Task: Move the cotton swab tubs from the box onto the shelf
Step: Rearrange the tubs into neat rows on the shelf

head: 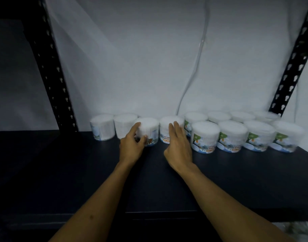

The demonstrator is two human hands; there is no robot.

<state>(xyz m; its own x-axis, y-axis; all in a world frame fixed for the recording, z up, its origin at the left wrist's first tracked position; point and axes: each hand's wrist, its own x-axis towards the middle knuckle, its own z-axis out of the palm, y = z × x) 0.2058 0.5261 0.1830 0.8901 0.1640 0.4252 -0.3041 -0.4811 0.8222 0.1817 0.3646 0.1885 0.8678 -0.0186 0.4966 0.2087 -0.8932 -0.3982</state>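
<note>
White tub (148, 131) pinched by left fingers (138, 127); right fingers (174, 127) lie together.

Dim rm: white wall (132, 58), black uprights (51, 67).

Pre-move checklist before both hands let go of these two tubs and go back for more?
1. Left hand on its tub: fingers wrap its side, ok.
2. Right hand on its tub: fingers flat against the front; grip cannot tell.
3. Both tubs upright on the shelf: ok.
4. In line with the left pair of tubs: left-hand tub sits slightly forward, not ok.
5. Gap to the right-side rows: cannot tell, hand covers it.
6. Box: out of view, cannot tell.
</note>
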